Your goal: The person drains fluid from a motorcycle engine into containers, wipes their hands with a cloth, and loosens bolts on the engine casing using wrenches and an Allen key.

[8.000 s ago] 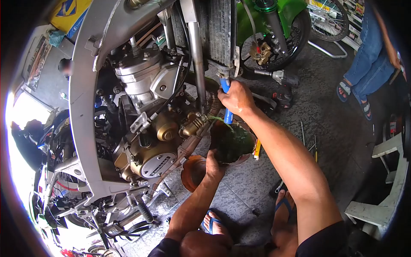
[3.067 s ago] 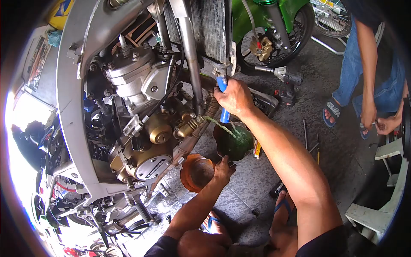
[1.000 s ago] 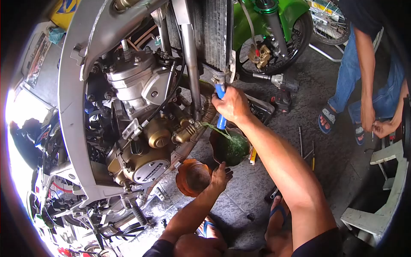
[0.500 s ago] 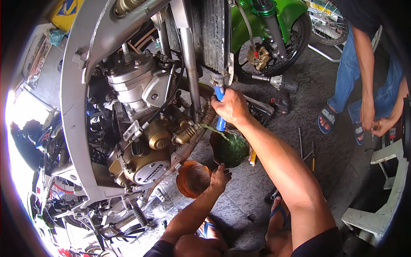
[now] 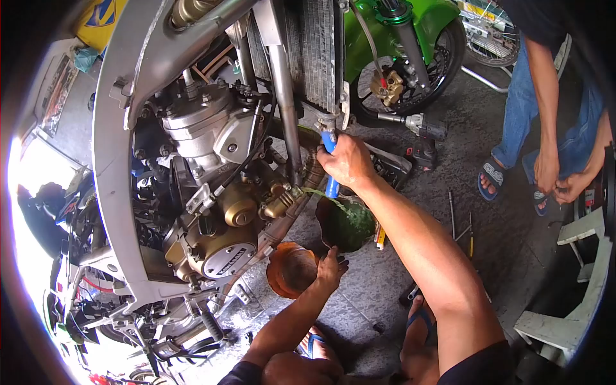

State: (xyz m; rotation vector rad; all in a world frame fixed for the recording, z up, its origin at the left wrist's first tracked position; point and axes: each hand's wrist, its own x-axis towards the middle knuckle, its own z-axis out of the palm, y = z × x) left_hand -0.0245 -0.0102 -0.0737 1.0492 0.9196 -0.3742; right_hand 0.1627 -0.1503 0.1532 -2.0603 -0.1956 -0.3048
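My right hand (image 5: 348, 160) is wrapped around a blue hose (image 5: 332, 187) fixed to the lower end of the radiator (image 5: 314, 61). Pale green liquid (image 5: 314, 191) arcs from the engine's brass-coloured water pump housing (image 5: 282, 200) into a dark container (image 5: 369, 240) below the hose. Green liquid lies inside that container. At its near rim, my left hand (image 5: 330, 268) grips the edge, with the thumb up on it. Beside this hand stands an orange-brown bowl (image 5: 276, 276) with a greyish inside. The motorcycle engine (image 5: 205, 205) fills the left-centre.
An impact wrench (image 5: 425, 128) lies on the floor by a green motorcycle (image 5: 427, 32). Hand tools, including a yellow-handled screwdriver (image 5: 470, 247), lie to the right. Another person in jeans (image 5: 520, 102) stands at the right near a pale step stool (image 5: 577, 308).
The liquid's stream looks thinner, and the surface in the container is less churned. Both my hands keep their holds; the view has shifted slightly.
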